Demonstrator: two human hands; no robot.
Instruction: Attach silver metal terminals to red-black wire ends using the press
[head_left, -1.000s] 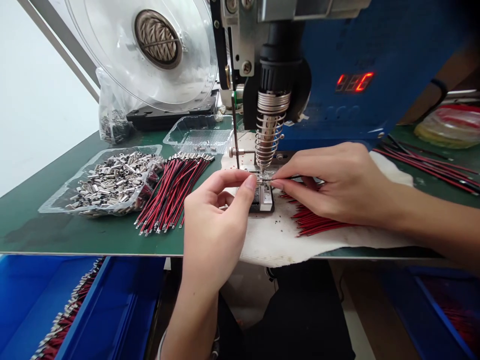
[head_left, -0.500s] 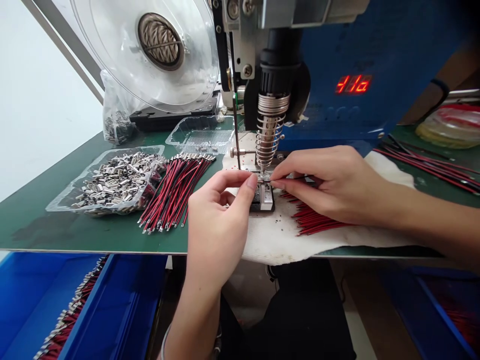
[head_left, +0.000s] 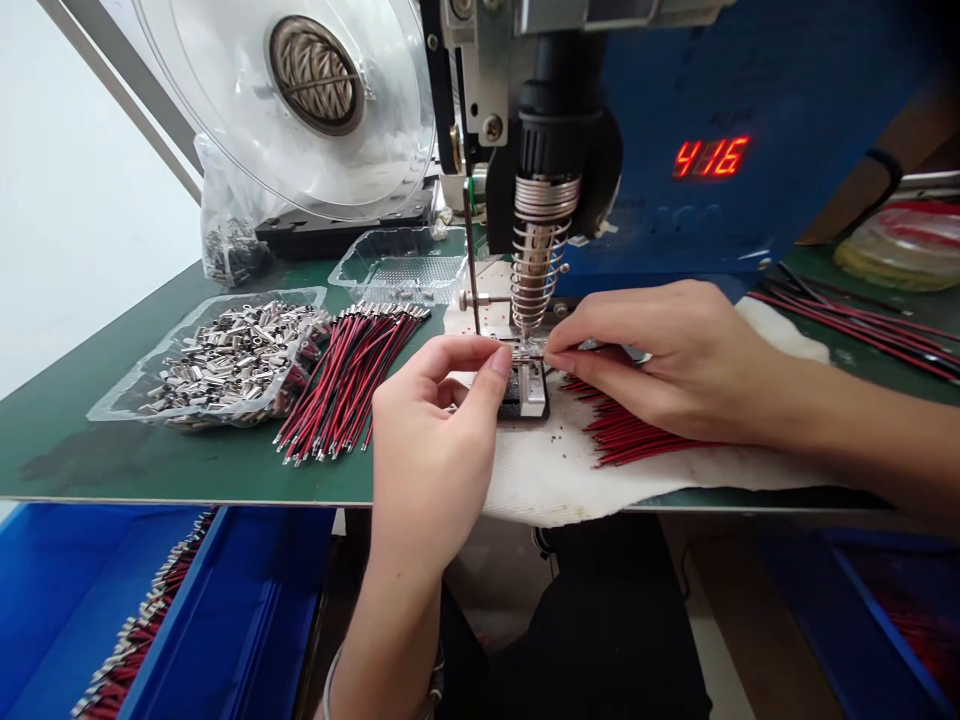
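My left hand (head_left: 439, 430) is pinched, thumb and forefinger closed on a small metal part at the jig (head_left: 527, 385) under the soldering iron tip (head_left: 534, 270). My right hand (head_left: 667, 355) comes in from the right, its fingertips pinched on a thin wire end at the same spot below the iron. Both hands meet over the small black and white jig, which sits on a white cloth (head_left: 555, 470). Under my right hand lies a pile of red wires (head_left: 630, 435).
A bundle of red and black wires (head_left: 345, 375) and a clear tray of metal sleeves (head_left: 225, 355) lie to the left on the green bench (head_left: 112, 450). Behind stand a clear spool (head_left: 300, 90), an empty clear tray (head_left: 401, 265) and a blue machine showing red digits (head_left: 711, 157). Blue bins (head_left: 150, 610) sit below.
Both hands stay pinched at the jig, shifted only slightly. The red display has changed and now reads 416.
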